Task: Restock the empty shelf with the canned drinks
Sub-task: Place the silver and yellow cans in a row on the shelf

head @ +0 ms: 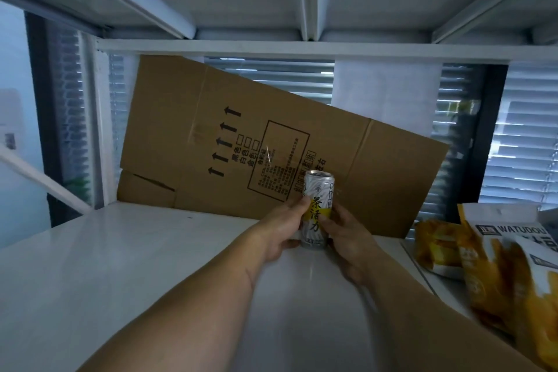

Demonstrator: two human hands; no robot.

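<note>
Both hands are on one tall, slim can (317, 210), standing upright on the smooth white shelf (120, 266) near its back, just in front of the cardboard. The can is shiny metal, silver-white with a yellow band and dark characters down its side. The left hand (283, 231) curls its fingers round the can's left side, thumb near the base; the right hand (344, 235) wraps the right side, so both are closed on it. Its lower edge is partly hidden behind the fingers. Behind it leans a flattened brown cardboard sheet (241, 136), creased, tilted, printed with arrows and a text box too small to read. At the right sit glossy orange-and-white snack bags (495, 266), cut off by the frame edge. Slatted blinds (528, 136) show behind the shelf.
</note>
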